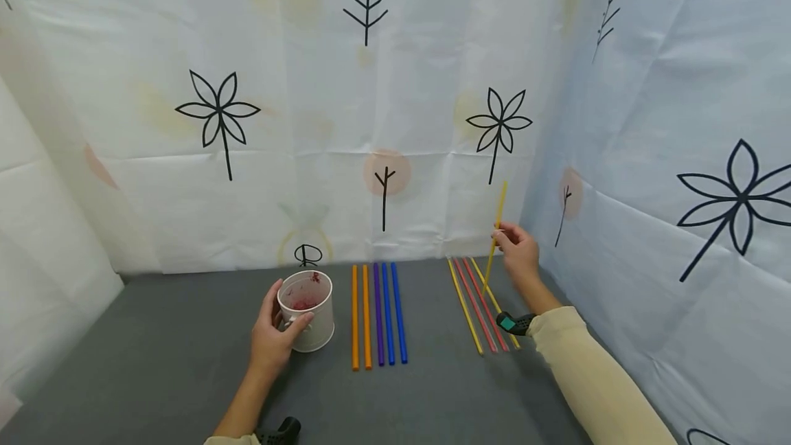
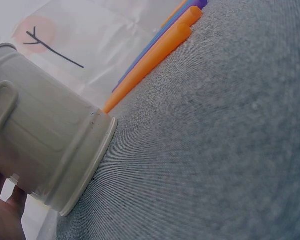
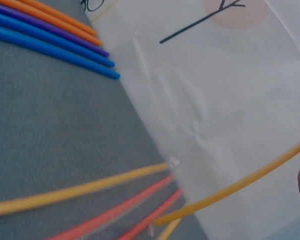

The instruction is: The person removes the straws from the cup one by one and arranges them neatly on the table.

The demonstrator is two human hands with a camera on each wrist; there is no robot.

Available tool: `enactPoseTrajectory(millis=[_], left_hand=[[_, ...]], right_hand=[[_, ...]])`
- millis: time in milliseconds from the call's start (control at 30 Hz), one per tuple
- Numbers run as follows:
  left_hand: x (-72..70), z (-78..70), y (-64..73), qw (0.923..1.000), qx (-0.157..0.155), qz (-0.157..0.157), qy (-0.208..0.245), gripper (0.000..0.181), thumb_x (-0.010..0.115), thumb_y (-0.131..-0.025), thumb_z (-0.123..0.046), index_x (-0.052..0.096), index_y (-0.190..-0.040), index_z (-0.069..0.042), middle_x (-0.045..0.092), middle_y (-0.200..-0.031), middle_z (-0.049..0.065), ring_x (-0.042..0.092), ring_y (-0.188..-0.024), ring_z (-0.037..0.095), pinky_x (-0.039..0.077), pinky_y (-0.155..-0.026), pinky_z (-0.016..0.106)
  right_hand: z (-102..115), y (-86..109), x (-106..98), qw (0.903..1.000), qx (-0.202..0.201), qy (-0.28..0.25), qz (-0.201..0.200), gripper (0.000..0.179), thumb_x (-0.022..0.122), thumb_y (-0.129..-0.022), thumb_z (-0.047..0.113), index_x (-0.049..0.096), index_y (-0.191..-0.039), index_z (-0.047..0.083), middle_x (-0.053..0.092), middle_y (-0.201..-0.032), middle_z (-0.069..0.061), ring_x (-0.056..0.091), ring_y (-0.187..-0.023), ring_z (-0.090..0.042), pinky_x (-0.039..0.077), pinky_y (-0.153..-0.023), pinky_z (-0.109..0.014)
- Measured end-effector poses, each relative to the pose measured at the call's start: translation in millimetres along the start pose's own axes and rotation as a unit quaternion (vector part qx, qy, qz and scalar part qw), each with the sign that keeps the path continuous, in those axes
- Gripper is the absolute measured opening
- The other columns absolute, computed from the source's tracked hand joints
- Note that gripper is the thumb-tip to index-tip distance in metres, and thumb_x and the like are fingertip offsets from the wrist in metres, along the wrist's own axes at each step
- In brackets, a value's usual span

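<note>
My left hand point(image 1: 270, 335) grips a white mug point(image 1: 318, 327), thumb near its rim and fingers around its far left side. Reddish marks show inside the mug. In the left wrist view the mug point(image 2: 55, 120) has its base against the cloth or just over it; I cannot tell which. My right hand point(image 1: 520, 254) pinches a thin yellow straw point(image 1: 499, 211) partway along its length, holding it nearly upright. Its lower end is close to a row of thin straws: two red straws point(image 1: 476, 301) between a left yellow straw point(image 1: 465, 304) and a right yellow straw point(image 1: 491, 294).
Thicker straws lie side by side mid-table: two orange straws point(image 1: 355, 318), a purple straw point(image 1: 379, 314) and two blue straws point(image 1: 399, 314). Grey cloth point(image 1: 426, 397) covers the table. A patterned white curtain point(image 1: 420, 88) stands along the back and both sides.
</note>
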State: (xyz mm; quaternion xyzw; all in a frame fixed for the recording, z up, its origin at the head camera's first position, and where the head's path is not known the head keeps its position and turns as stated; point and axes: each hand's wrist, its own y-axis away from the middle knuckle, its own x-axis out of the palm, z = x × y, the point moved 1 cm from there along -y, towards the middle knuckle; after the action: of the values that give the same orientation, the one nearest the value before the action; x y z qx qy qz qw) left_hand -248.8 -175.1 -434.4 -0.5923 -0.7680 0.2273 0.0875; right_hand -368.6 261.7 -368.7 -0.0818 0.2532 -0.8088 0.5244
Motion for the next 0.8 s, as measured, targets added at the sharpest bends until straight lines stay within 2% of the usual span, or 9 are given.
enactPoseTrajectory(millis=[167,333,500,800], left_hand=[[-1.0,-0.3,-1.0,1.0000,-0.002,-0.004,-0.007,0.077,0.076,-0.081,0.001,0.034,-0.145,0.005,0.046,-0.136,0.032,0.044,-0.125,0.042,0.031,-0.106,0.059],[-1.3,-1.6,-0.8,0.9999,-0.001,0.000,-0.015,0.077,0.075,-0.082,0.001,0.033,-0.146,0.005,0.046,-0.136,0.032,0.044,-0.125,0.042,0.031,-0.106,0.059],[-0.6,-1.8,0.0,0.9999,-0.002,0.006,-0.015,0.076,0.075,-0.082,0.000,0.033,-0.146,0.005,0.045,-0.136,0.032,0.043,-0.125,0.044,0.030,-0.106,0.060],[0.6,-1.5,-0.8,0.9999,0.001,0.003,-0.013,0.077,0.075,-0.081,0.002,0.033,-0.146,0.006,0.045,-0.136,0.032,0.044,-0.125,0.043,0.031,-0.106,0.060]], right_hand=[[-7,-1.0,-14,0.9982,-0.016,0.054,-0.019,0.024,0.066,-0.092,0.008,0.067,-0.112,-0.005,0.069,-0.090,-0.012,0.057,-0.069,0.001,0.046,-0.061,-0.014],[-19,0.4,-29,0.9946,-0.018,0.098,-0.032,0.023,0.066,-0.092,0.008,0.068,-0.112,-0.004,0.068,-0.095,-0.017,0.055,-0.070,0.004,0.045,-0.061,-0.011],[-27,6.5,-42,0.9920,0.001,0.123,-0.029,0.025,0.064,-0.093,0.011,0.067,-0.114,-0.003,0.068,-0.098,-0.016,0.055,-0.071,0.006,0.044,-0.061,-0.011],[-36,8.4,-56,0.9874,0.004,0.158,-0.012,0.025,0.064,-0.094,0.011,0.067,-0.113,-0.004,0.069,-0.097,-0.021,0.054,-0.065,0.010,0.045,-0.059,-0.011]])
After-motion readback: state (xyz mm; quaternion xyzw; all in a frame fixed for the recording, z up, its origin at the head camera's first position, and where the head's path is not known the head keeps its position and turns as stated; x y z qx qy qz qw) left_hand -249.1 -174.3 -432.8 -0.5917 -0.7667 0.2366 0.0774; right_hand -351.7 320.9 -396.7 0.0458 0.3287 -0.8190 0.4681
